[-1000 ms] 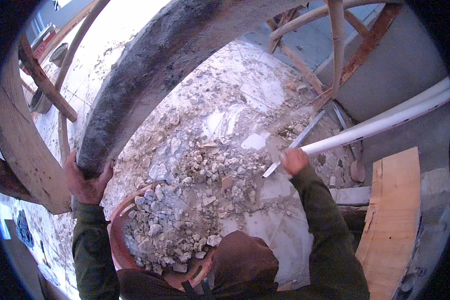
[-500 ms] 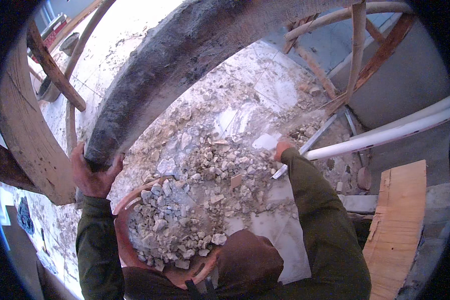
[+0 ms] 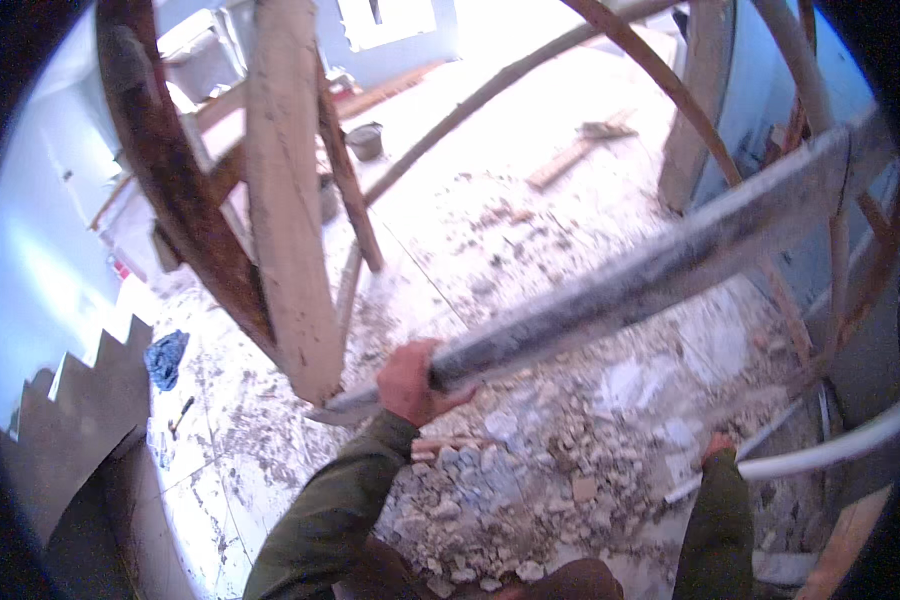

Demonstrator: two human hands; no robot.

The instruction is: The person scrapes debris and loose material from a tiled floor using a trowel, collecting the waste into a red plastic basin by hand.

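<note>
The left hand (image 3: 406, 384) has its grip wrapped around a long grey plank (image 3: 610, 292) near its left end, above rubble (image 3: 540, 515). The right hand (image 3: 714, 448) is beside a white pipe (image 3: 832, 456), its grip unclear.

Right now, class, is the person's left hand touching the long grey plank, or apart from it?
Touching: the head view shows the left hand clasping the long grey plank near its left end, no gap between them.
</note>
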